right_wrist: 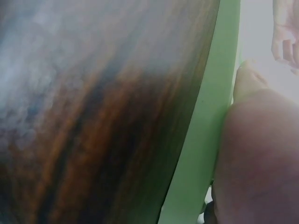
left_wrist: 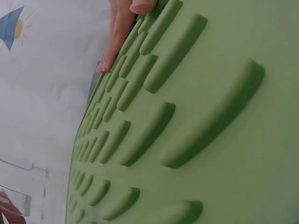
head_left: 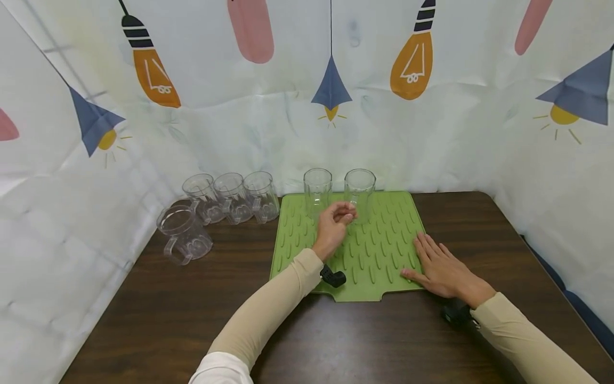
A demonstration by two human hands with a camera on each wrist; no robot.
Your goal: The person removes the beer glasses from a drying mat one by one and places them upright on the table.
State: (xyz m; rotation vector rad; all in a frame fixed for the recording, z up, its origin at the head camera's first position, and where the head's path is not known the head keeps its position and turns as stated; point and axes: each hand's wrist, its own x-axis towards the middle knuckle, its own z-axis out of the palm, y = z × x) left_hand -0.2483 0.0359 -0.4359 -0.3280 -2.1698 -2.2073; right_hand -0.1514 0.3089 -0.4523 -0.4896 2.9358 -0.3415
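Left hand point(head_left: 334, 225) is curled at clear cylindrical cup point(head_left: 362, 190), grip unclear; green ridged mat point(head_left: 371, 250) is touched by straight-fingered right hand point(head_left: 443, 271)

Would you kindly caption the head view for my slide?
Left hand at a clear cylindrical mug, right hand flat on a ridged green mat.

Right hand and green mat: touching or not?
Touching. The head view shows the right hand lying palm down, with its thumb and fingertips resting on the green mat at its right edge.
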